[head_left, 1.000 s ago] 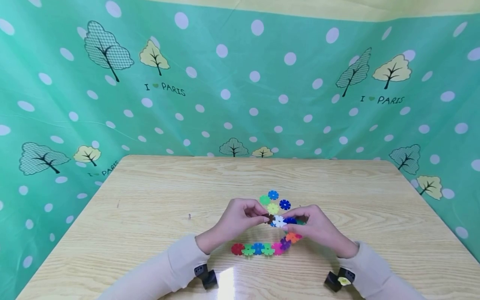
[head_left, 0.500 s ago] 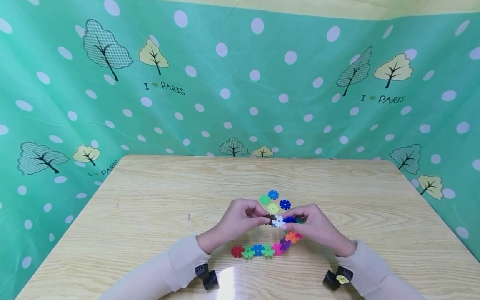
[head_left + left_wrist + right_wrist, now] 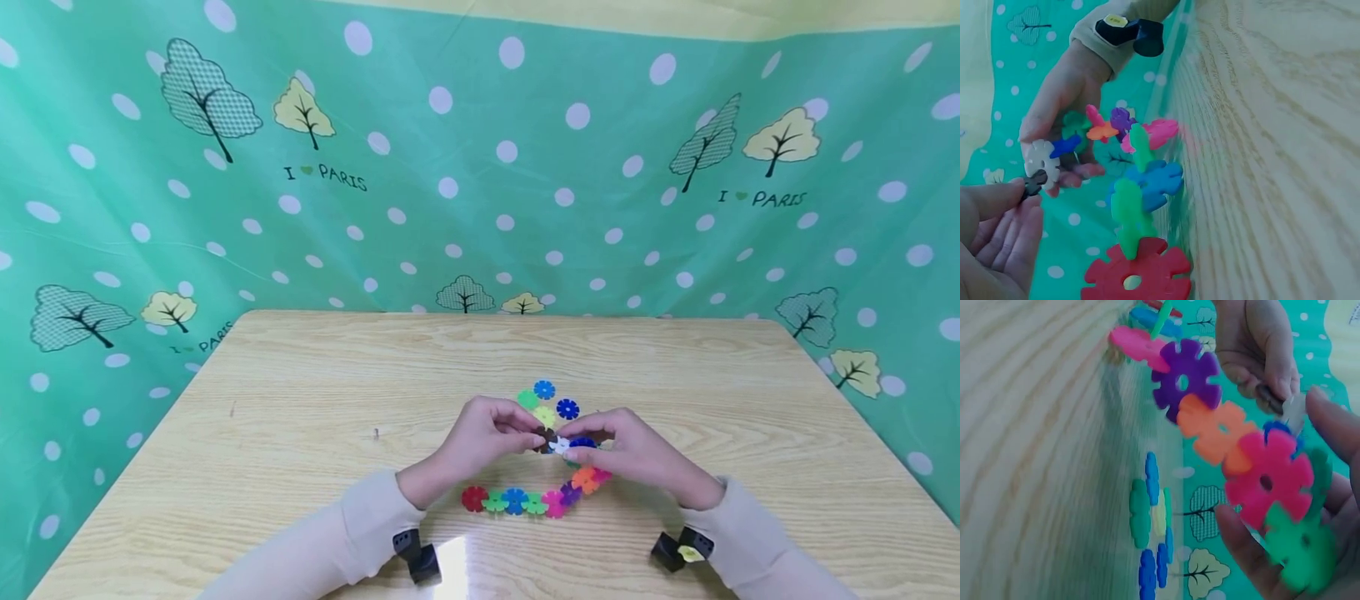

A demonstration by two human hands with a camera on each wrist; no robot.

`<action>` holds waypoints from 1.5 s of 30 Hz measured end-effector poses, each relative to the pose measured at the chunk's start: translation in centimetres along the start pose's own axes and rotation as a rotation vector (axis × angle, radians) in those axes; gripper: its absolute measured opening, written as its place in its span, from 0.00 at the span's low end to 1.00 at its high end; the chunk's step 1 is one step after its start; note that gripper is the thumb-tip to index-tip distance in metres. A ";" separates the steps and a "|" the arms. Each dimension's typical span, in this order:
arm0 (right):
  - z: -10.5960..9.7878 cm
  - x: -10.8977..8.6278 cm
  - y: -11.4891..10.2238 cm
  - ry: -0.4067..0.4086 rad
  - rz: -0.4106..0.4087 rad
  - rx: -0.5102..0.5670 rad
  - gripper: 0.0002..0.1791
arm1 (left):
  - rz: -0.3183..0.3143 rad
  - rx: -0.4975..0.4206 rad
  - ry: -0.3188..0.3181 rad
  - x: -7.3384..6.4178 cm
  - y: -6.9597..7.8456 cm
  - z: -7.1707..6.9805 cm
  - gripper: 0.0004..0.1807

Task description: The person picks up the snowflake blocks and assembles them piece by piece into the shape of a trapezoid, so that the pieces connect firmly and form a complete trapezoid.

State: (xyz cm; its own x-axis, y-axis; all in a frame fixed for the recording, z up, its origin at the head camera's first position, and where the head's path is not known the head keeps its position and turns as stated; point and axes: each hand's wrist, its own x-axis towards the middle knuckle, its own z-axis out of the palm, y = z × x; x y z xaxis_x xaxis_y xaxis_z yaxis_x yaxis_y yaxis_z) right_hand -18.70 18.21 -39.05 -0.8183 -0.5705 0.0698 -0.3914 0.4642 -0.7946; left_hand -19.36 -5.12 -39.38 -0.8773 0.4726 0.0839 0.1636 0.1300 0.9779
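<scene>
My left hand (image 3: 495, 429) pinches a dark brown snowflake disc (image 3: 1034, 182) between thumb and fingers. Its edge meets a white snowflake disc (image 3: 1043, 160), the end piece of a chain of interlocked discs. The right hand (image 3: 633, 450) grips the chain near that end, thumb beside the white disc and a dark blue disc (image 3: 582, 444). From there the chain bends through green, pink (image 3: 1269, 478), orange (image 3: 1217, 430) and purple (image 3: 1186, 378) discs. Its other end runs left along the table, finishing in a red disc (image 3: 475, 499).
Several loose discs lie on the wooden table (image 3: 337, 375) just beyond the hands, among them a light blue disc (image 3: 544, 390), a dark blue disc (image 3: 567, 409) and a yellow disc (image 3: 545, 416). A polka-dot curtain (image 3: 480, 167) hangs behind the table.
The brown disc has tilted and shifted slightly right against the white disc, which shows less now. Both hands keep their holds; the chain has swung slightly.
</scene>
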 end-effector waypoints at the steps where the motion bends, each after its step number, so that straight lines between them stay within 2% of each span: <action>1: 0.1 0.0 0.0 0.005 -0.001 0.008 0.14 | -0.009 -0.011 -0.007 0.0 0.0 0.0 0.06; 11: 0.6 0.4 -0.1 0.030 -0.035 0.152 0.08 | -0.050 -0.079 -0.022 0.2 -0.2 0.7 0.08; 16: 0.5 0.4 0.1 0.019 -0.044 0.169 0.07 | -0.072 -0.085 -0.061 0.7 -0.6 0.2 0.08; 19: 0.4 0.3 0.3 0.009 -0.046 0.169 0.06 | -0.078 -0.053 -0.073 1.2 -1.1 -0.6 0.09; 23: 0.3 0.3 0.4 -0.005 -0.036 0.165 0.06 | -0.087 0.016 -0.051 2.0 -1.7 -2.0 0.11; 27: 0.2 0.3 0.5 -0.028 -0.045 0.174 0.06 | -0.150 0.028 -0.021 2.8 -2.5 -3.2 0.13; 30: 0.2 0.4 0.7 -0.050 -0.054 0.187 0.06 | -0.206 0.004 -0.005 3.3 -3.1 -3.8 0.15; 37: 0.0 0.6 1.2 -0.086 -0.074 0.197 0.06 | -0.247 0.011 0.009 4.7 -4.1 -4.0 0.18; 45: -0.1 0.7 1.3 -0.119 -0.081 0.202 0.06 | -0.210 0.174 0.015 6.3 -4.6 -3.4 0.19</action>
State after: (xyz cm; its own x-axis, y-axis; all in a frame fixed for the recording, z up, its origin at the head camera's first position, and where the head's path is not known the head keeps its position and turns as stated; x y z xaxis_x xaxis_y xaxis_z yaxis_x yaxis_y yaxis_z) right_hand -19.87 18.48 -39.97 -0.7275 -0.6819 0.0762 -0.3522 0.2758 -0.8944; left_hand -27.18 -5.76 -42.70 -0.9065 0.4069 -0.1127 0.0518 0.3721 0.9267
